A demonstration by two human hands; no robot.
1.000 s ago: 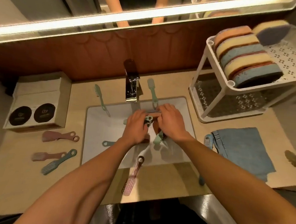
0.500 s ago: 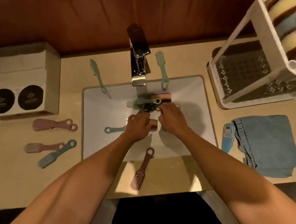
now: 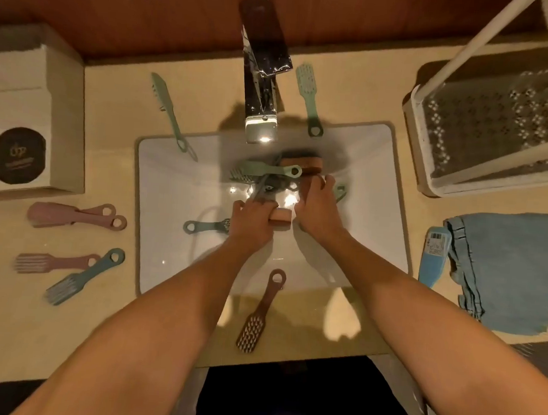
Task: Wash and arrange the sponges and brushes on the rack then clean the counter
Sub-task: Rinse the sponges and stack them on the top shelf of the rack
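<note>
Both hands are inside the white sink [image 3: 176,201]. My left hand [image 3: 252,219] and my right hand [image 3: 317,206] hold a small pink sponge [image 3: 280,214] between them, fingers curled on it. Behind them lie a green brush [image 3: 265,171] and a brown-and-pink sponge [image 3: 302,164] under the faucet [image 3: 263,75]. Another teal brush [image 3: 205,227] lies in the sink left of my left hand. The white rack [image 3: 482,130] stands at the right; only its lower shelf shows.
Green brushes [image 3: 171,114] [image 3: 310,97] lie beside the faucet. Pink brushes [image 3: 73,216] [image 3: 52,262] and a teal one [image 3: 82,277] lie left of the sink, a brown brush [image 3: 261,312] on its front edge. A blue cloth [image 3: 512,273] and blue brush [image 3: 433,255] lie right. A box [image 3: 31,112] stands far left.
The view tilted down and closer; the rack's upper shelf with sponges left the frame. My hands drew back from the brushes under the faucet and now hold the pink sponge.
</note>
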